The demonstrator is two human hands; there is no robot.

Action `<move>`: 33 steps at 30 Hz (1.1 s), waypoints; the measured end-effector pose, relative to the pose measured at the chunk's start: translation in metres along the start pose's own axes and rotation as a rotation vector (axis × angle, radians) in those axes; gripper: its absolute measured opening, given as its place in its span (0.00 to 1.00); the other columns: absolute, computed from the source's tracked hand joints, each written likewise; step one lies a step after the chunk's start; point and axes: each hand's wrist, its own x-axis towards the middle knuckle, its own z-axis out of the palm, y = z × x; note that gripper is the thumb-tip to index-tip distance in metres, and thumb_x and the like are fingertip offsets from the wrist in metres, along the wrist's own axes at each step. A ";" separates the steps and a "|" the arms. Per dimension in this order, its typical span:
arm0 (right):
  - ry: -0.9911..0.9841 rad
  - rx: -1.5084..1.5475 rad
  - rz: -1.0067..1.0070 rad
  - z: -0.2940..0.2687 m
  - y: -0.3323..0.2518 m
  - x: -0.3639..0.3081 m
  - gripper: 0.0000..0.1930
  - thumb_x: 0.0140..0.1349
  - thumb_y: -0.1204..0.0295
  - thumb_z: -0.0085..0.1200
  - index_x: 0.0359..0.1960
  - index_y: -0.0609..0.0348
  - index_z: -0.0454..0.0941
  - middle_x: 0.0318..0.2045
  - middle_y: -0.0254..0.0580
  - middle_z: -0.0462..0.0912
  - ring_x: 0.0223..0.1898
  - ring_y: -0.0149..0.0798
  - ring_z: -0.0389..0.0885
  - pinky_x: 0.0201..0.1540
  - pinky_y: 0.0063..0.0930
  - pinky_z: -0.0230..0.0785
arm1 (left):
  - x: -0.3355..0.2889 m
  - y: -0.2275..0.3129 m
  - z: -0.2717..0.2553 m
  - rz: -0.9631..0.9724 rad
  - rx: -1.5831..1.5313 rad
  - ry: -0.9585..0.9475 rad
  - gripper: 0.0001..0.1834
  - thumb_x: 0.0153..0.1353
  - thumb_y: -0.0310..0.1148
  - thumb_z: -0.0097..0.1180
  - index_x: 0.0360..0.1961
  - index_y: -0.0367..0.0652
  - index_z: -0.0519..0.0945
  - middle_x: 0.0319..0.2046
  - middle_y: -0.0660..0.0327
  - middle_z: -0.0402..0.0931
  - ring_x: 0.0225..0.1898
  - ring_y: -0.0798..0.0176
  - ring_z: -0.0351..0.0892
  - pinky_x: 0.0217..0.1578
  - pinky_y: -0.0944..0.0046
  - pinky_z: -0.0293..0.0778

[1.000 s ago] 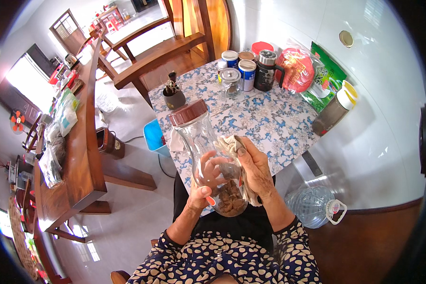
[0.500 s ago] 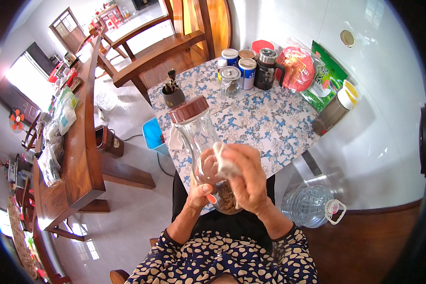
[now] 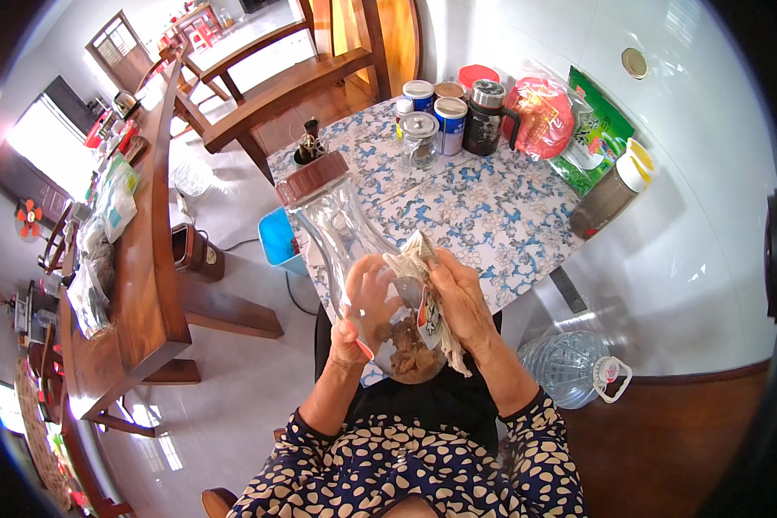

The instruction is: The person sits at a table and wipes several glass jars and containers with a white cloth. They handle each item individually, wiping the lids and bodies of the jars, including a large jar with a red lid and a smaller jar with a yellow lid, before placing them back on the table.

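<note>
A tall clear jar (image 3: 344, 226) with a brown screw lid (image 3: 312, 179) leans to the left above my lap. Brown dried pieces (image 3: 413, 352) lie at its bottom, and a label shows on its right side. My left hand (image 3: 351, 324) is wrapped round the lower left of the jar, its fingers visible through the wall. Against the jar's right side my right hand (image 3: 464, 302) presses a crumpled whitish cloth (image 3: 416, 250), whose end hangs below the fingers.
A small table (image 3: 492, 216) with a blue floral cover stands ahead. At its back are canisters (image 3: 450, 129), a small glass jar (image 3: 420, 142), a dark mug (image 3: 485, 121) and a green bag (image 3: 597, 129). A bottle (image 3: 609, 198) leans right; a water jug (image 3: 565, 367) lies on the floor.
The jar has tilted further left, and its lid has shifted left and up. My right hand has moved from the jar's front to its right side, with the cloth now spread out more.
</note>
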 end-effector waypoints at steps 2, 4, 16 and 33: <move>0.068 -0.160 -0.208 0.004 -0.007 -0.007 0.15 0.69 0.69 0.40 0.47 0.68 0.72 0.39 0.42 0.71 0.38 0.31 0.69 0.41 0.24 0.64 | 0.003 0.003 0.002 0.029 -0.020 -0.025 0.56 0.33 0.55 0.69 0.64 0.45 0.57 0.59 0.61 0.57 0.61 0.56 0.57 0.56 0.52 0.62; 0.148 -0.295 -0.441 0.011 -0.013 -0.016 0.14 0.68 0.72 0.40 0.49 0.69 0.71 0.41 0.45 0.71 0.40 0.34 0.70 0.42 0.25 0.65 | 0.005 0.007 0.005 0.056 -0.037 -0.044 0.56 0.34 0.55 0.69 0.63 0.45 0.57 0.59 0.59 0.57 0.61 0.54 0.57 0.55 0.51 0.62; 0.245 -0.450 -0.683 0.018 -0.012 -0.044 0.16 0.60 0.77 0.51 0.50 0.69 0.73 0.44 0.49 0.71 0.40 0.42 0.73 0.41 0.28 0.67 | 0.007 0.013 0.006 0.130 -0.108 0.015 0.54 0.41 0.61 0.62 0.65 0.44 0.56 0.57 0.54 0.61 0.52 0.56 0.68 0.50 0.51 0.70; 0.314 0.754 0.096 0.038 0.008 -0.026 0.17 0.71 0.66 0.38 0.51 0.67 0.68 0.43 0.43 0.77 0.42 0.34 0.79 0.45 0.29 0.74 | 0.029 0.015 0.014 0.376 -0.056 0.196 0.43 0.51 0.58 0.55 0.63 0.46 0.59 0.56 0.59 0.60 0.57 0.53 0.63 0.51 0.45 0.68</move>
